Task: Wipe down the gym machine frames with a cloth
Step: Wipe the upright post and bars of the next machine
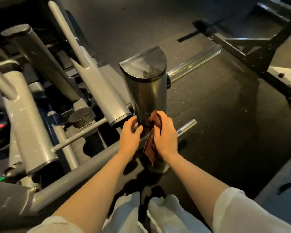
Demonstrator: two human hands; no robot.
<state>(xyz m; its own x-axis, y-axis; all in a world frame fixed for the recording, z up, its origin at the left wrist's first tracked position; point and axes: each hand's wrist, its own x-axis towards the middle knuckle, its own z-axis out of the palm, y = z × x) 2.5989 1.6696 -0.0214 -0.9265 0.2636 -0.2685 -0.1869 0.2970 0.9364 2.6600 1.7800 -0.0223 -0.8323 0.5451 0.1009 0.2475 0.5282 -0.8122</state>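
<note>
2 hands work low on the upright post [145, 96] of the gym machine. Right hand [165, 135]: fingers curled round a dark red cloth [152, 140], bunching it against the post's lower right face; a loose tail of cloth hangs below the palm toward the post's foot. Left hand [130, 136]: fingers loosely bent, spread, holding nothing, fingertips at or just beside the post's left side; actual contact cannot be told. Post cap shows a dull smear. 1 chrome peg [186, 127] juts out just right of the right hand; a second chrome bar [194, 63] sits higher up.

Risks, judged: hanging tail could snag on the peg or drag over the rubber floor [225, 123], picking up grit to streak the frame. Bunched cloth gives a small contact patch, so bands of the post may be missed. Knuckles near the peg end could be knocked on a fast stroke.
</note>
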